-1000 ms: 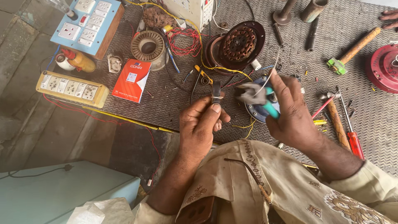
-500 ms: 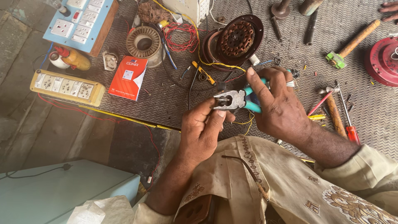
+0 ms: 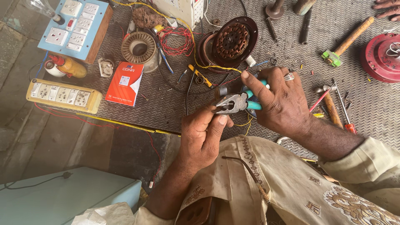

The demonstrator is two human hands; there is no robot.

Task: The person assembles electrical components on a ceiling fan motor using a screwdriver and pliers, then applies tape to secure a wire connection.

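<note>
A dark checkered metal sheet [image 3: 175,104] covers most of the work surface, and a pale teal cabinet top [image 3: 62,196] sits at the lower left beside the person's embroidered beige sleeve [image 3: 366,166]. On the sheet, at the upper left, lies a blue switchboard [image 3: 75,25] with white sockets, and below it a yellow socket strip [image 3: 62,96]. Near the top centre stands a round brown motor winding [image 3: 229,41], with a grey laminated stator ring [image 3: 139,49] to its left and a tangle of red wire [image 3: 177,41] between them. A red round cover [image 3: 383,58] lies at the right edge, and a small red and white box [image 3: 125,83] lies flat beside the yellow strip. The right hand [image 3: 279,104] is wrapped around the teal handles of the pliers [image 3: 235,102], fingers curled tight on the grips and a ring on one finger. The pliers lie roughly level just above the sheet, in front of the person's chest, with the steel head pointing toward the left hand [image 3: 204,135]. That hand's thumb and fingers are pinched narrow right at the plier head; what they pinch is too small to tell. A wooden-handled tool [image 3: 348,39] and a red-handled screwdriver [image 3: 346,118] lie to the right, apart from both hands.
</note>
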